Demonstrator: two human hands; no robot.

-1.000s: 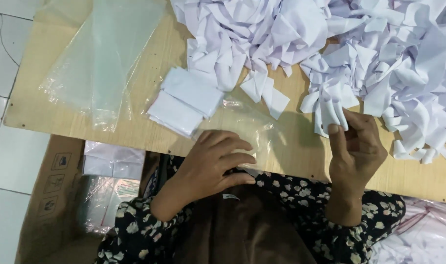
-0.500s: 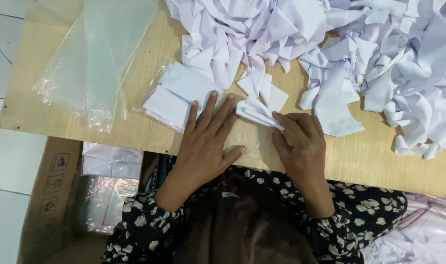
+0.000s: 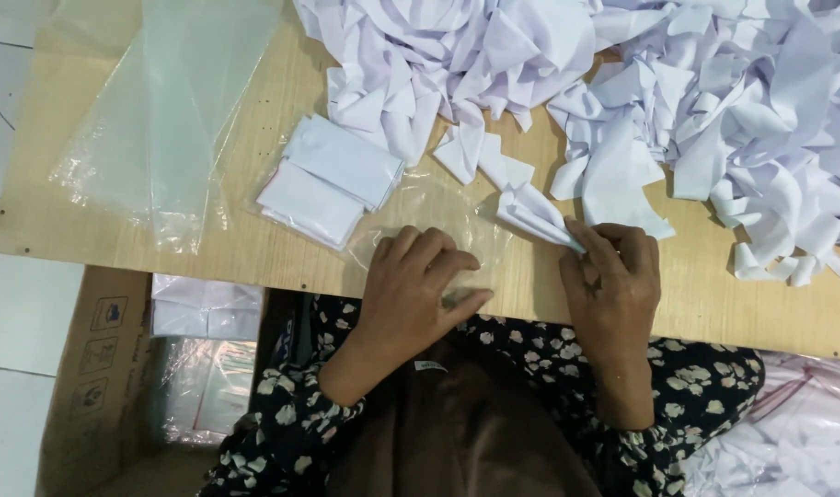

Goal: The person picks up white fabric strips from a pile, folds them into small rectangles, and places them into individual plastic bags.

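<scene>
My left hand (image 3: 411, 285) rests knuckles up on a clear plastic bag (image 3: 429, 216) near the wooden table's front edge, fingers curled onto the film. Inside that bag's far end lie two folded white cloth pieces (image 3: 328, 179). My right hand (image 3: 613, 276) pinches a folded white cloth piece (image 3: 535, 213) at its near corner, just right of the bag's mouth. A big heap of loose white cloth pieces (image 3: 641, 83) covers the table's far and right side.
A stack of empty clear plastic bags (image 3: 162, 120) lies at the table's left. Below the table edge (image 3: 116, 253) stands a cardboard box (image 3: 98, 368) holding bagged white cloth (image 3: 204, 308). More bagged cloth lies on the floor at bottom right (image 3: 788, 433).
My left hand slid back toward me and curled onto the bag. My right hand came down from the heap, took a folded cloth piece and now holds it beside the bag.
</scene>
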